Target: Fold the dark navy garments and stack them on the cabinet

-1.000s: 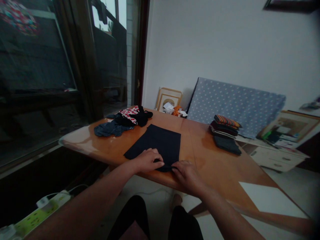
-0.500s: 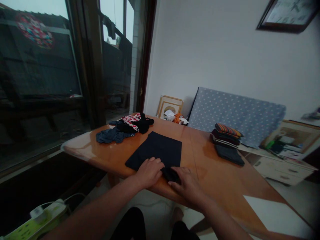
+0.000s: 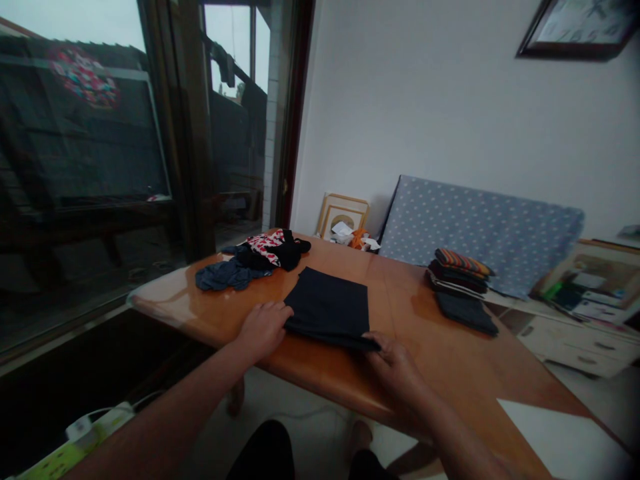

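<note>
A dark navy folded garment (image 3: pixel 330 303) lies on the wooden table by its near edge; I cannot tell what kind of garment it is. My left hand (image 3: pixel 264 328) is closed at its left near corner, fingertips on the cloth. At the right near corner, my right hand (image 3: pixel 393 359) pinches the fabric between thumb and fingers. Between the two hands, the garment's near edge is doubled over and runs fairly straight.
A loose heap of clothes (image 3: pixel 235 270) lies at the table's far left. Folded clothes (image 3: pixel 457 277) are stacked at the right, beside a dark folded piece (image 3: pixel 466 313). A white sheet (image 3: pixel 555 437) covers the near right corner. A power strip (image 3: pixel 65 453) sits lower left.
My hands have spread apart, the left one moving left and the right one slightly right. The garment's lower left part now lies folded in, leaving a more compact shape.
</note>
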Tool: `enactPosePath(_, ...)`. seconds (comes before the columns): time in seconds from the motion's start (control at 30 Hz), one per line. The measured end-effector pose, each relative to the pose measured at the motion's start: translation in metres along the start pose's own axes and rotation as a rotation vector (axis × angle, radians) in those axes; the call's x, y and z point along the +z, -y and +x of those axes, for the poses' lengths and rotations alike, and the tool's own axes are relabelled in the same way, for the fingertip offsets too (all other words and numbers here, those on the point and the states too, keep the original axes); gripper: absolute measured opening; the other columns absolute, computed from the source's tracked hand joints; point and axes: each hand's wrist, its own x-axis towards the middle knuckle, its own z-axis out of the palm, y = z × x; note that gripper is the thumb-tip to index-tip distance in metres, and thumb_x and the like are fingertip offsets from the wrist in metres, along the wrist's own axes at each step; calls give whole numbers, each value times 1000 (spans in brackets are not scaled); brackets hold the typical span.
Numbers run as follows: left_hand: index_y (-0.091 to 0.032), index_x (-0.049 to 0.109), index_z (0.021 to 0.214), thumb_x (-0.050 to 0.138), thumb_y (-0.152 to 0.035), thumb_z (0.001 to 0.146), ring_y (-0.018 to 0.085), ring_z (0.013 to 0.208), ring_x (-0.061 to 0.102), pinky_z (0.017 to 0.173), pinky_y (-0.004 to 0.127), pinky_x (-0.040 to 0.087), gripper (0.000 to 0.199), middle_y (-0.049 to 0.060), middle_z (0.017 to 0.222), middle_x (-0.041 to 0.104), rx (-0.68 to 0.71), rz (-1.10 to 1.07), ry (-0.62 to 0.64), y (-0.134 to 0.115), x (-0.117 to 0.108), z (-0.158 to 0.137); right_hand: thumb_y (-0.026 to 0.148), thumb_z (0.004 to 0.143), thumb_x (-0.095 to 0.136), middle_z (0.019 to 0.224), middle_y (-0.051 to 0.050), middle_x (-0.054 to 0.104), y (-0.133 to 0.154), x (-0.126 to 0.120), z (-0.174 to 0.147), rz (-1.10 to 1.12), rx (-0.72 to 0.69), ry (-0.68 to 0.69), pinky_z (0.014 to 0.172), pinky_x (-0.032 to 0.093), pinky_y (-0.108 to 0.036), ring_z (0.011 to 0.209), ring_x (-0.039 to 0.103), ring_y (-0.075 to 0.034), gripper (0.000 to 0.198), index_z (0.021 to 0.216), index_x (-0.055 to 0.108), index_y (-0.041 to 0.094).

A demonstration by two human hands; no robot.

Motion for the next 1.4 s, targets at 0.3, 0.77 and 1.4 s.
enactPosePath(0.3,-26,69,104,51,-12,74,23,101,65,90,33,44,37,3,105,72,117,-250,243,16,-27,-4,32,92,51,109,-4,72,17,-25,-18,165,54,197,94,48,-35,102,65,-22,28,112,69,25)
enactPosePath(0.77,-18,69,98,64,-37,79,23,94,65,83,32,50,28,3,97,72,-76,-857,198,36,-22,69,45,79,66,94,-4,71,-16,-37,59,497,283,114,73,48,-31,82,62,-19,33,101,66,19)
enactPosePath(1.4,-17,64,76,63,-31,79,22,77,67,68,29,48,14,6,78,70,-450,-718,136,59,78,207,37,81,58,65,-2,61,-116,-11,174,314,432,-137,55,41,-26,59,55,-15,22,69,57,19)
